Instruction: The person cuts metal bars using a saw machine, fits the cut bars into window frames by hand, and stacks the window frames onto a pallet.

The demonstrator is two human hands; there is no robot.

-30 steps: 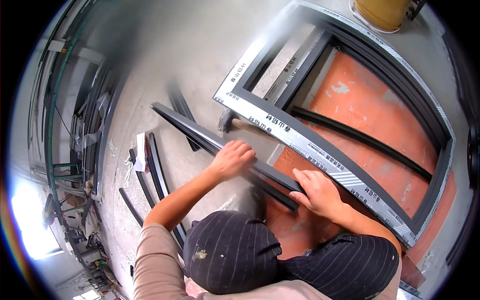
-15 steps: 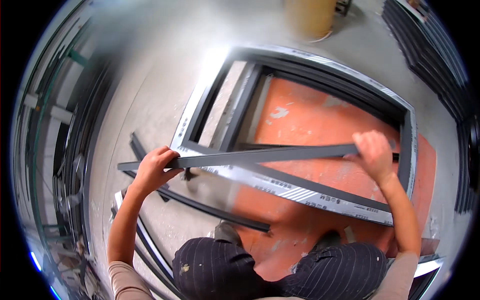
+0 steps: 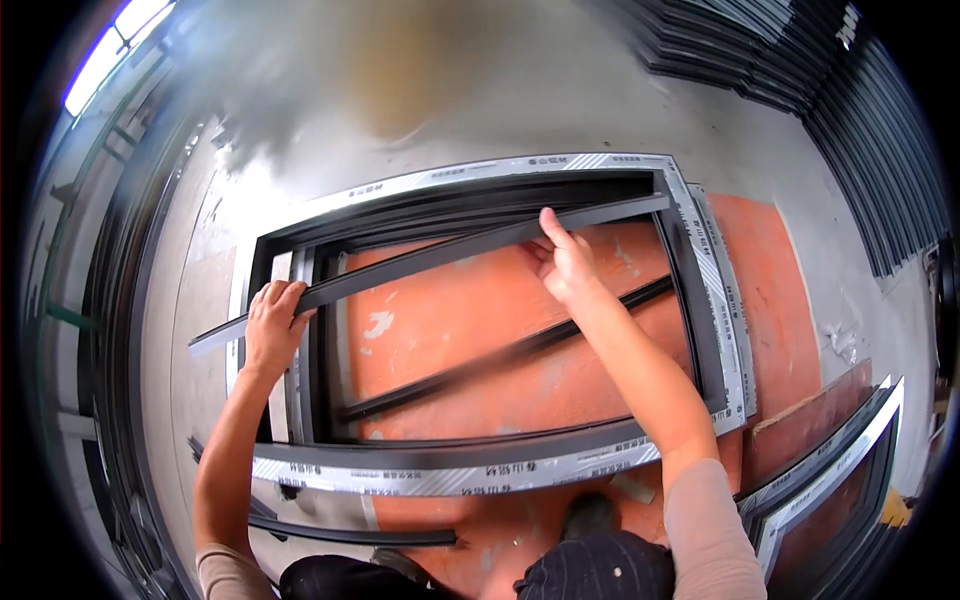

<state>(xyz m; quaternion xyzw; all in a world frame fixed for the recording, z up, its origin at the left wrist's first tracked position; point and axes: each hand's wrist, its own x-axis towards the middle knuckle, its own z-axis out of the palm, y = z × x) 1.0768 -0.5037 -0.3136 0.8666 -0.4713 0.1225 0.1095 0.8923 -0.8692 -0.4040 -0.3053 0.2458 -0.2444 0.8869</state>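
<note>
Dark bar (image 3: 430, 258) held in both hands above a rectangular frame (image 3: 400, 460)

In the head view, the right hand's (image 3: 560, 262) fingers curl beneath the bar and are partly hidden, its thumb lying along the top; it is closed on the bar. The left hand (image 3: 273, 330) is clamped on it too, well apart from the right. The bar slants between them, running past the left hand beyond the frame's edge and past the right hand to the frame's far right corner; whether it touches there cannot be told. Ahead of both hands a yellowish shape (image 3: 405, 70) is too blurred to make out. Below the left forearm, a lower bar (image 3: 350, 532) is partly covered by that arm. A second frame (image 3: 845, 452), to the right of the right forearm, is cut off by the dark rim.

Inside the frame, below the right hand, a slim black bar (image 3: 470, 363), blurred midway, lies diagonally over an orange board (image 3: 450, 310).

The held bar is straight, smooth and matt grey-black. The frame is dark, faced with printed whitish film; the board is scuffed with pale patches. Far right of the right hand, long ribbed-looking dark profiles (image 3: 880, 170) lie stacked on grey floor (image 3: 560, 110)
</note>
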